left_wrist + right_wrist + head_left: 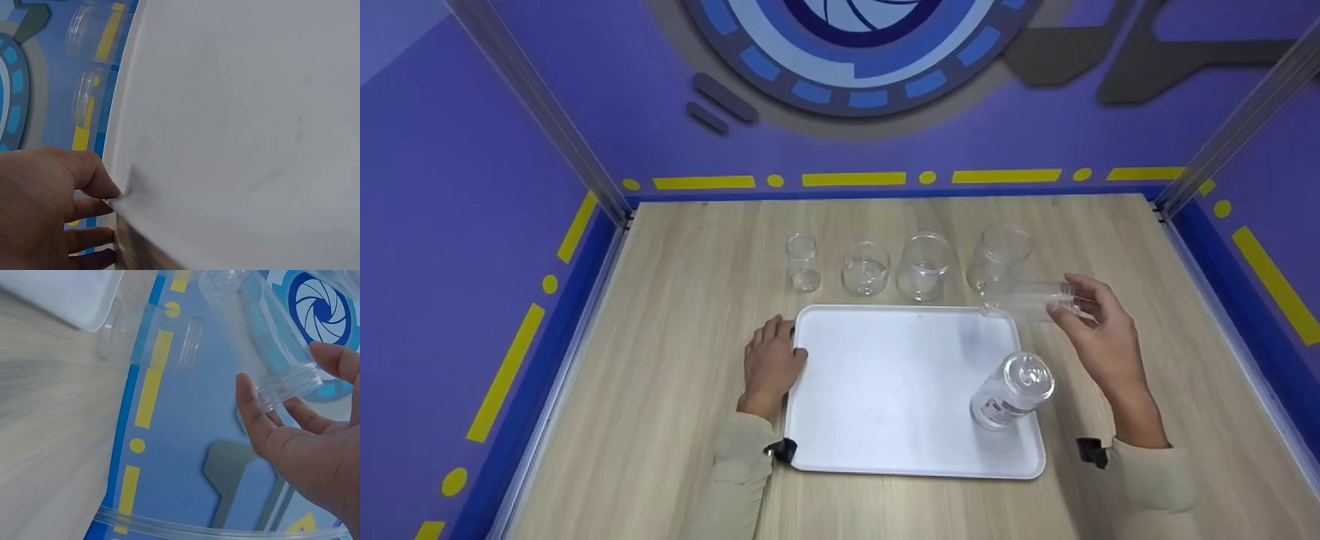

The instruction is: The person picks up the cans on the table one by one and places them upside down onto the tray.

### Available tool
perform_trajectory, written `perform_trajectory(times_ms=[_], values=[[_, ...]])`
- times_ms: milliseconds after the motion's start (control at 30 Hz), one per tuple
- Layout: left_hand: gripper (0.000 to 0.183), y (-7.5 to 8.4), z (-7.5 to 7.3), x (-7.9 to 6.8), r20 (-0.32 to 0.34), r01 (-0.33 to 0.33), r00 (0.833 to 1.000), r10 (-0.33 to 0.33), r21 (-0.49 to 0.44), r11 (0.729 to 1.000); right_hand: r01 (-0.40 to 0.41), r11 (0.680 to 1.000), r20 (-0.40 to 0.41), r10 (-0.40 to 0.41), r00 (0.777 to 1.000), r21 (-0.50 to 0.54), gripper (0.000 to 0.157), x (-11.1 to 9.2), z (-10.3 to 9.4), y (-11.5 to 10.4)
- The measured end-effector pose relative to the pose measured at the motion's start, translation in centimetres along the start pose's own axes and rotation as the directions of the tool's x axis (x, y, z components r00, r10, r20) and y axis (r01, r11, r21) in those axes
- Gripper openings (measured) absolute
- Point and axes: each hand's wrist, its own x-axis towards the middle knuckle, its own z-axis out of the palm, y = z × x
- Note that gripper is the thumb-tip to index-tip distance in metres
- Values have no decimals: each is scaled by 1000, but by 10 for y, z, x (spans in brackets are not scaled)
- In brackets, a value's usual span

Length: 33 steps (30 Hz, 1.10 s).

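My right hand (1099, 334) pinches a clear plastic jar (1024, 300) by its threaded neck, thumb on one side and fingers on the other. The jar lies nearly sideways in the air over the tray's far right corner, its base pointing left; the right wrist view shows its ridged mouth (292, 385) between the fingers. A white rectangular tray (885, 390) lies in front of me, and my left hand (771, 364) grips its left rim near the far corner. Another clear jar (1011, 394), with a small label, stands upside down on the tray's right side.
Behind the tray, clear containers stand in a row: a narrow one (802, 262), a short one (865, 268), a wider one (925, 266) and a tall one (1003, 255). Purple panels (840, 150) wall in the wooden table (682, 262) at the back and sides.
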Motion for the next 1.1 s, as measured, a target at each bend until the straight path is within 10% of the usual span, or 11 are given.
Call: perform_trajectory(times_ms=[1100], values=[[54, 0, 3, -2, 19, 15, 1000, -15, -15, 1000, -23, 954, 158, -25, 987, 298, 50, -19, 12, -35]])
